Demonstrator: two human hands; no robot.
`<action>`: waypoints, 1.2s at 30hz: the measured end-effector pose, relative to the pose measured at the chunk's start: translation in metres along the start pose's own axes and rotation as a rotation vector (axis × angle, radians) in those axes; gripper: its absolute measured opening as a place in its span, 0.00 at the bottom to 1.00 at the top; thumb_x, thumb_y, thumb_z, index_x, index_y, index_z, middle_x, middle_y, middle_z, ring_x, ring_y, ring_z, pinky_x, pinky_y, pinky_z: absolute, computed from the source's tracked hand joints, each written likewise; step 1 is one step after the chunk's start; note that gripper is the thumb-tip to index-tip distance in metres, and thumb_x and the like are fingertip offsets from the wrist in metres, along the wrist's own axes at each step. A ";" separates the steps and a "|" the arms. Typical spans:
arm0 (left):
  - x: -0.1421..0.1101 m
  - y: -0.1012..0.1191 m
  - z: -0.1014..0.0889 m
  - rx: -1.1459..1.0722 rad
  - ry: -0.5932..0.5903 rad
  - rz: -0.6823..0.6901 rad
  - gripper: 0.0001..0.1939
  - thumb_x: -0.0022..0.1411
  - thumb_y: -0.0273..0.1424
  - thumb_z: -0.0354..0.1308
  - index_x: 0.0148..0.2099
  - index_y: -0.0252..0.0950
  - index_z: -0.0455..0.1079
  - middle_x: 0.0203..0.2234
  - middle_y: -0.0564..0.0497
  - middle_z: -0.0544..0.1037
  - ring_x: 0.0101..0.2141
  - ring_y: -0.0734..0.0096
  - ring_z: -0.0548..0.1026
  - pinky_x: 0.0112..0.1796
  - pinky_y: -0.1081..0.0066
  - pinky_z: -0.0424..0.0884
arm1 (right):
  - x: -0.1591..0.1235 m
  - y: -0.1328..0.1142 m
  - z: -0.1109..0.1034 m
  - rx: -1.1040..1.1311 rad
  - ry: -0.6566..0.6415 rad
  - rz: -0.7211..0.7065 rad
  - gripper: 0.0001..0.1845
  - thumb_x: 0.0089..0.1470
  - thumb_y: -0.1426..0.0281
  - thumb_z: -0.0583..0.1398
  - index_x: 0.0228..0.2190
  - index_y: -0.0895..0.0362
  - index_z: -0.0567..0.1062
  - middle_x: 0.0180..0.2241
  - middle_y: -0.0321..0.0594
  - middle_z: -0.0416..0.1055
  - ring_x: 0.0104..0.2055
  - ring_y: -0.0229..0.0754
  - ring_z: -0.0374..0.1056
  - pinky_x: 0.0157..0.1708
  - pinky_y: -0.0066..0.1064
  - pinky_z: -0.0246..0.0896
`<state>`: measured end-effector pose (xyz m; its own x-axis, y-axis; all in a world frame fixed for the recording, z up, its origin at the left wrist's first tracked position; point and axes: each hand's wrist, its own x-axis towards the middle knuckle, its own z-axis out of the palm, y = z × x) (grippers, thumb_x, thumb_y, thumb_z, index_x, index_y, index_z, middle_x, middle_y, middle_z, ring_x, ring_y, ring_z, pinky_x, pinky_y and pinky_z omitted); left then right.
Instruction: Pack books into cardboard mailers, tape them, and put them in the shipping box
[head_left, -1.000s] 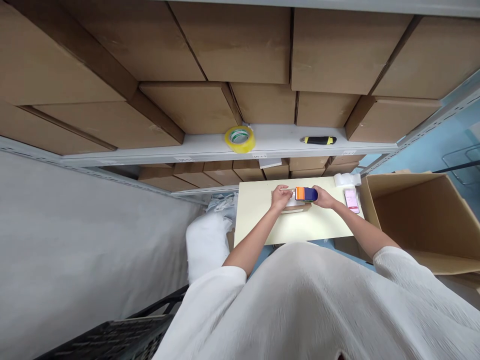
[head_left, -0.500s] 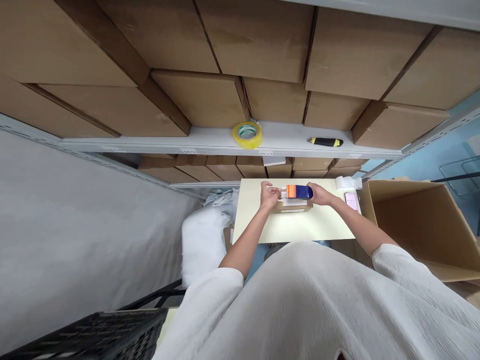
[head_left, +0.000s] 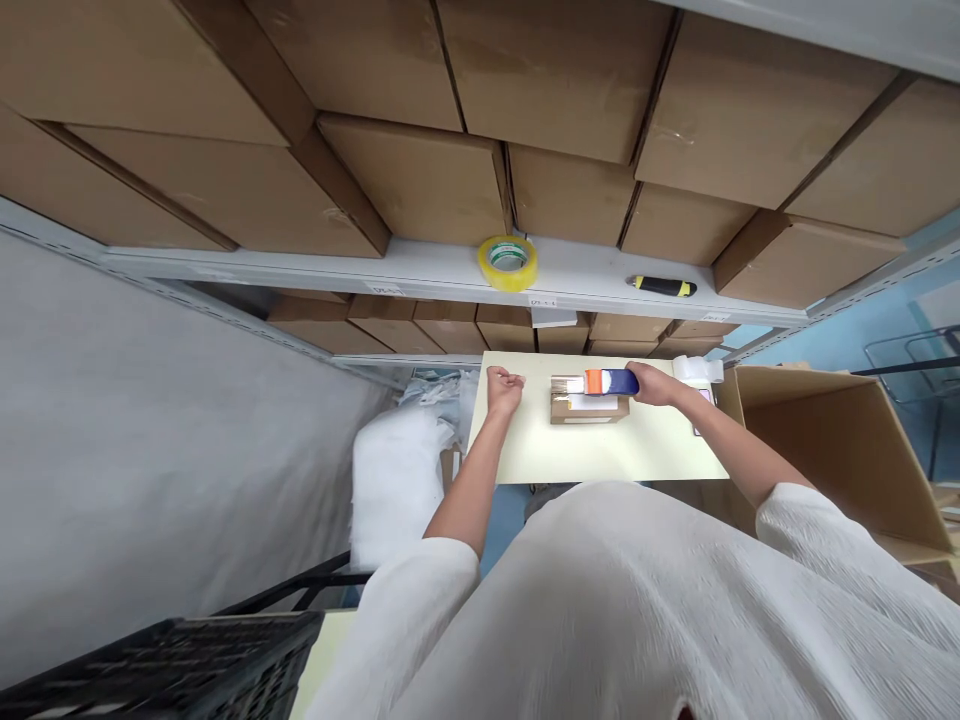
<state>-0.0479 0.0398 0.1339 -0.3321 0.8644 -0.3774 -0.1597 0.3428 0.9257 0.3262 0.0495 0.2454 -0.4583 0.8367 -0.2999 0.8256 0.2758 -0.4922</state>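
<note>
A small cardboard box with a pale label on top sits on the cream tabletop. Over its top lies a flat tool with a navy-blue handle, an orange band and a pale, streaky left end; its exact kind is unclear. My right hand is closed around the handle's right end. Left of the box and apart from it, my left hand is held above the table with its fingers curled together. Whatever its fingertips may pinch is too small to make out.
A yellow tape roll and a black-and-yellow cutter rest on the shelf edge, below stacked cartons. A white roll and a phone lie at the table's right. Beyond stands an open carton; white wrap hangs left.
My left hand has moved left, away from the tool and the box. My right hand, still holding the tool, has shifted slightly right. The whole view has tilted a little.
</note>
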 end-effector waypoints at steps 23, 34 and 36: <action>-0.002 -0.071 0.004 -0.063 -0.025 -0.162 0.24 0.48 0.29 0.71 0.40 0.44 0.59 0.27 0.59 0.78 0.32 0.71 0.78 0.41 0.69 0.71 | 0.006 0.009 0.008 -0.141 -0.043 0.091 0.19 0.45 0.75 0.67 0.38 0.52 0.68 0.39 0.43 0.77 0.38 0.49 0.72 0.36 0.33 0.62; -0.009 -0.089 0.044 0.028 -0.118 -0.251 0.24 0.49 0.33 0.74 0.42 0.43 0.63 0.30 0.55 0.76 0.36 0.65 0.79 0.45 0.64 0.73 | 0.004 0.009 0.013 -0.147 -0.051 0.125 0.20 0.45 0.75 0.66 0.40 0.52 0.68 0.41 0.44 0.77 0.40 0.49 0.71 0.37 0.33 0.62; -0.009 -0.090 0.049 0.039 -0.131 -0.262 0.24 0.50 0.32 0.74 0.43 0.43 0.63 0.30 0.55 0.76 0.36 0.63 0.79 0.45 0.63 0.73 | 0.004 0.010 0.014 -0.152 -0.046 0.130 0.20 0.45 0.76 0.66 0.40 0.52 0.68 0.41 0.44 0.77 0.40 0.49 0.71 0.36 0.33 0.62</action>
<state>0.0146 0.0194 0.0554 -0.1611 0.7840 -0.5995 -0.1872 0.5721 0.7985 0.3281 0.0486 0.2281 -0.3566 0.8484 -0.3912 0.9173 0.2385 -0.3189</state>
